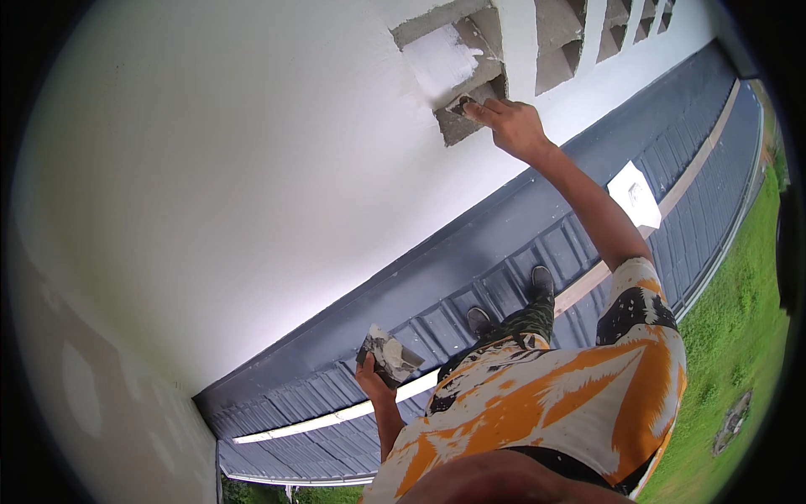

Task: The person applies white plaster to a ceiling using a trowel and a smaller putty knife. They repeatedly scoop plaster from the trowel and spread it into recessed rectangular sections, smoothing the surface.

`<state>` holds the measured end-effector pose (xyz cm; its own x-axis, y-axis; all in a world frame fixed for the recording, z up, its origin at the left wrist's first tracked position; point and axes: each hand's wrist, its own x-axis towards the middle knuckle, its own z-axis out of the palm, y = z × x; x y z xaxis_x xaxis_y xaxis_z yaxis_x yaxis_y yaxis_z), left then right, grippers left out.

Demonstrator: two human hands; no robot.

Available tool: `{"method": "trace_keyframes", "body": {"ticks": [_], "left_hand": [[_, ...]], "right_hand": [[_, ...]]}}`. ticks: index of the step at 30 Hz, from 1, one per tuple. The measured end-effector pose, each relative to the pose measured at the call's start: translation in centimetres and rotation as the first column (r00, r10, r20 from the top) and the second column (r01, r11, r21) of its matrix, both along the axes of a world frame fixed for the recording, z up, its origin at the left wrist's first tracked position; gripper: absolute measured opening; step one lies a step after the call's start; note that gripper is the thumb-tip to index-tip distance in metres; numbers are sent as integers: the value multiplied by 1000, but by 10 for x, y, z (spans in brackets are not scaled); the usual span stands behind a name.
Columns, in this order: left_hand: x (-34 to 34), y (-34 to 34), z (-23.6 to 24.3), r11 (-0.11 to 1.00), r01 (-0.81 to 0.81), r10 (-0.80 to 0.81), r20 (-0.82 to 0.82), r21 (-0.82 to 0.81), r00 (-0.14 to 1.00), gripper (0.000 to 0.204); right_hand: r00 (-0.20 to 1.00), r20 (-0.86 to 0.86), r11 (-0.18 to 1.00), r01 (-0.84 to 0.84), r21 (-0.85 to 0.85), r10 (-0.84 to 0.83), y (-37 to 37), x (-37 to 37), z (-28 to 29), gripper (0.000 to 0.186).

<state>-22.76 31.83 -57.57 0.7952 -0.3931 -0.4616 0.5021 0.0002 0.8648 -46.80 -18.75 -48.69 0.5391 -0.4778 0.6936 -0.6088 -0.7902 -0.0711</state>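
High on the white wall, my right hand (516, 133) is closed around a small putty knife (459, 105). Its blade is at the lower part of a square recess (460, 130) in the wall; where exactly it touches is hard to see. White filler (439, 65) coats one inner face of that recess, while its other faces show bare grey. Lower down, away from the wall, my left hand (372, 380) grips a dark flat plate (410, 363) by its edge. A lump of pale grey putty (384, 344) lies on the plate.
I stand on a dark ribbed roof (445, 323) sloping along the wall. Further recesses (560, 42) run up to the right. A white panel (634, 197) lies beside a long wooden batten (688, 181). Beyond the roof edge is grass (722, 328) far below.
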Motion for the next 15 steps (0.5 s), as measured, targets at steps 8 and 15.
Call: {"method": "trace_keyframes", "body": {"ticks": [8,15], "left_hand": [[11,-3,-3,997,73,-72,64,-13,995,31],[10,2,-14,996,90,-88,57,-18,994,31]], "right_hand": [[945,232,972,236,14,-232,-42,22,35,47],[929,135,935,330,125,-346,-54,48,28,50]]}}
